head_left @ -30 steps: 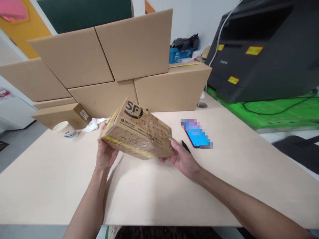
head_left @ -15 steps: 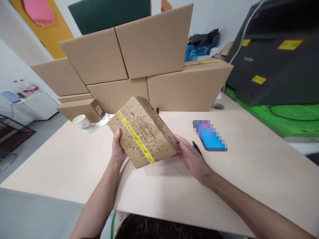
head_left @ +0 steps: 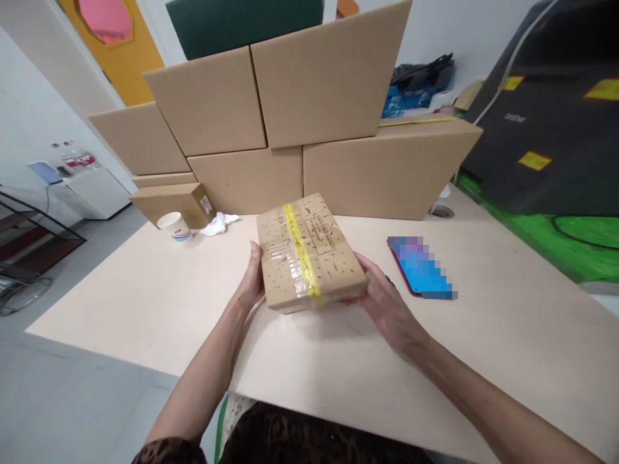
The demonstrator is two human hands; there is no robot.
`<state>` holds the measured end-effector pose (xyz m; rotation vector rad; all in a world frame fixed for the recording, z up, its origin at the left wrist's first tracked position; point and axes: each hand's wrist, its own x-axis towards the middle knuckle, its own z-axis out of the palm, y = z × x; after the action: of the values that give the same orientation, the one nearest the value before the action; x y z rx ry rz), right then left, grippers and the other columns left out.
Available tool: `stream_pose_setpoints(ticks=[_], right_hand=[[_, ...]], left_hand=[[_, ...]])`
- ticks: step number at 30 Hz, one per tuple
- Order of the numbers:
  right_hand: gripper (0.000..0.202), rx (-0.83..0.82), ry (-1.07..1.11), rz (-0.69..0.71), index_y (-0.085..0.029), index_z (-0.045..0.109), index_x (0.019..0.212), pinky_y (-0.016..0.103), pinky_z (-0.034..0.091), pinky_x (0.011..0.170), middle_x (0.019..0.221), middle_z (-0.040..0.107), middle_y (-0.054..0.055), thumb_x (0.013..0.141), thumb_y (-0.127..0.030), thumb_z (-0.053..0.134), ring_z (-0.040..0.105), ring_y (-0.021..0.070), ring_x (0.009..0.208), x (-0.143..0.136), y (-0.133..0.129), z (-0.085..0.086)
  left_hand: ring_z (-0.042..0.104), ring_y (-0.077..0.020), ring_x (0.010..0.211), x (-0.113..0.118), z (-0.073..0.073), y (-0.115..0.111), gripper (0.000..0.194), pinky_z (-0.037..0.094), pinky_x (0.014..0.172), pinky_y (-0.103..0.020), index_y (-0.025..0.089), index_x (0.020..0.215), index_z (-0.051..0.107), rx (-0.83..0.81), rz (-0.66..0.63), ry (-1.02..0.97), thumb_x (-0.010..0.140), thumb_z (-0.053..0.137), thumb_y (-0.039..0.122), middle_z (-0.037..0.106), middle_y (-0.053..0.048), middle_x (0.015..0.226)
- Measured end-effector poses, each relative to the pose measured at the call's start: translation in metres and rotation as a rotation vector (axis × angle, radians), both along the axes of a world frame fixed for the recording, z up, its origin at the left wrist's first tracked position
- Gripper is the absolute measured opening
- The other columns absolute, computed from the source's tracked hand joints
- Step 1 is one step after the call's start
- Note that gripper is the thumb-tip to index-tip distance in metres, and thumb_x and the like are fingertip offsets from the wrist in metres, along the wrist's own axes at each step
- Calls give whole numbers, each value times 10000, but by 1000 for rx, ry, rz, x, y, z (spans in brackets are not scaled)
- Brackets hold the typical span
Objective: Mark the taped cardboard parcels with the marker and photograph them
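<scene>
While the taped parcel (head_left: 309, 254) sits low over the worktop (head_left: 145, 303), the left hand (head_left: 252, 277) and right hand (head_left: 387, 306) press its sides, fingers curled shut on it; the slick tape could let it slip toward the phone (head_left: 420, 270) just beside.

"brother" — on the black printer (head_left: 556, 129)

The parcel (head_left: 309, 252) now lies flat, taped face up, no longer tilted on edge. The left hand (head_left: 253, 278) and right hand (head_left: 384, 303) sit lower at its sides.
</scene>
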<state>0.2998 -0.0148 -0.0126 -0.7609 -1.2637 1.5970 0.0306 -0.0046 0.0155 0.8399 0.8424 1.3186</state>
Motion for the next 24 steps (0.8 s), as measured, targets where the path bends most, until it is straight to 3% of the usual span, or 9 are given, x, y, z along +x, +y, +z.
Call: stream_pose_setpoints(ticks=[4, 9, 13, 18, 21, 24], right_hand=[[556, -100, 87, 3, -325, 600, 1350, 442, 605, 837, 1409, 655, 78, 909, -663, 618, 617, 317, 1244, -2, 6, 5], [464, -87, 25, 19, -310, 664, 1275, 440, 576, 834, 1300, 715, 69, 965, -636, 548, 640, 303, 1190, -2, 8, 3], [497, -19, -58, -28, -297, 691, 1257, 436, 545, 826, 1324, 707, 88, 964, -662, 525, 631, 304, 1167, 0, 8, 3], [466, 139, -117, -25, -344, 648, 1377, 457, 512, 940, 1436, 644, 66, 1003, -591, 522, 583, 290, 1237, 5, 6, -2], [483, 237, -138, 13, -378, 607, 1442, 475, 503, 1001, 1505, 580, 54, 1009, -574, 523, 544, 301, 1307, 9, 3, -4], [506, 329, -185, 44, -403, 573, 1479, 501, 480, 1055, 1573, 503, 47, 1005, -575, 530, 528, 317, 1352, 11, -1, 1]], left_hand=[[600, -367, 1377, 0, -4, 1, 721, 517, 1142, -514, 232, 1256, 680, -22, -68, -8, 758, 752, 748, 750, -118, 1286], [622, -371, 1350, -1, -7, 2, 665, 530, 1110, -538, 233, 1188, 723, -78, -84, -3, 816, 658, 781, 769, -104, 1254], [648, -364, 1313, 0, -7, 4, 661, 550, 1083, -526, 224, 1126, 742, -55, 31, -10, 855, 576, 804, 788, -99, 1201], [659, -341, 1285, 0, -6, 3, 635, 587, 1021, -471, 237, 1091, 734, 22, 250, 22, 835, 606, 804, 791, -84, 1156], [657, -341, 1263, 0, -5, 2, 690, 600, 953, -446, 228, 1126, 715, 131, 273, 79, 808, 611, 832, 771, -107, 1178], [708, -312, 1100, 1, -4, 1, 733, 604, 816, -386, 216, 1148, 693, 222, 287, 173, 731, 707, 819, 764, -116, 1140]])
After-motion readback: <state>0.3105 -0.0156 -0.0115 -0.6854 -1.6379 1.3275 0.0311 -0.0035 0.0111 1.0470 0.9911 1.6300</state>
